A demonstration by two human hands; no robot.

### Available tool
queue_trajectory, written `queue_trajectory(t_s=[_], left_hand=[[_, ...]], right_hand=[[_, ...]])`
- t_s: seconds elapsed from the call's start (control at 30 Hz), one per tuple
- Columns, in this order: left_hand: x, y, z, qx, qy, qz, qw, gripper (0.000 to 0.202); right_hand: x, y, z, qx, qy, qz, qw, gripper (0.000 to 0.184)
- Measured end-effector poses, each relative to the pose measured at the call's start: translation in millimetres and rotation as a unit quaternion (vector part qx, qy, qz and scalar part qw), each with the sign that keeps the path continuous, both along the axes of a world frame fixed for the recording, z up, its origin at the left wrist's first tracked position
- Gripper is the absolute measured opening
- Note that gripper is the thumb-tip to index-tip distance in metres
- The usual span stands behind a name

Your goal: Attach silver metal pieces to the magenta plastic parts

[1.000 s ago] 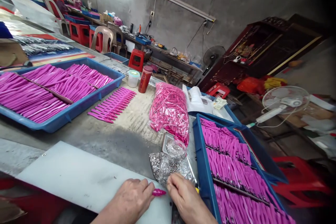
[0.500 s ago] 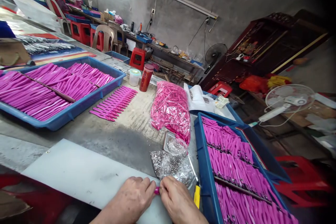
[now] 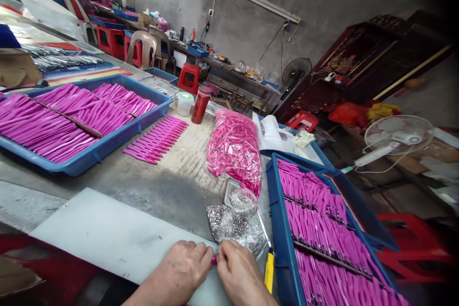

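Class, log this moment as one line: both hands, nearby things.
left hand: gripping glossy magenta piece | right hand: fingers pinched at its exposed end | below: flat white board | beyond: clear plastic bag, small metal parts

The left hand [image 3: 188,263] and right hand [image 3: 237,265] hide most of the pink piece [image 3: 214,260], and the frame's edges crop the left tray [image 3: 85,162] and right tray [image 3: 282,241].

A piece [image 3: 214,260] sits apparently over the board [image 3: 107,234]; behind, a bag [image 3: 234,146] lies between left tray [image 3: 89,163] and right tray [image 3: 281,229].
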State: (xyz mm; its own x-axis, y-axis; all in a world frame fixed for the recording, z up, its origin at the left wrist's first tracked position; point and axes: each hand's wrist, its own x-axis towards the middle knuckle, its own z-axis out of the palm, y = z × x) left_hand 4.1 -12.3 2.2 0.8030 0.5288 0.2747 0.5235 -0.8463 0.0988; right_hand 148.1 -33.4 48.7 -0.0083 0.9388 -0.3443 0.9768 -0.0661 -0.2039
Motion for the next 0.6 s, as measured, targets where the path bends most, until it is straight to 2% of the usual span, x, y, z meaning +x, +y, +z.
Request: queue_trajectory(t_s=[0.23, 0.33, 0.43, 0.6], left_hand=[[1.6, 2.5, -6.2, -0.004, -0.049, 0.015, 0.999, 0.013], [1.7, 2.9, -7.1, -0.001, -0.059, 0.012, 0.998, 0.012], [1.0, 3.6, -4.9, 0.009, -0.066, 0.012, 0.998, 0.012], [0.2, 5.0, -0.8, 0.016, -0.073, 0.01, 0.997, 0.015]], right_hand=[[12.1, -8.3, -21.0, 0.094, 0.033, -0.007, 0.995, 0.014], [14.8, -10.4, -24.1, 0.114, 0.043, -0.005, 0.993, 0.013], [18.2, -9.8, -19.1, 0.121, 0.077, -0.009, 0.99, 0.014], [35.6, 2.1, -0.1, 0.148, 0.123, -0.031, 0.981, 0.019]])
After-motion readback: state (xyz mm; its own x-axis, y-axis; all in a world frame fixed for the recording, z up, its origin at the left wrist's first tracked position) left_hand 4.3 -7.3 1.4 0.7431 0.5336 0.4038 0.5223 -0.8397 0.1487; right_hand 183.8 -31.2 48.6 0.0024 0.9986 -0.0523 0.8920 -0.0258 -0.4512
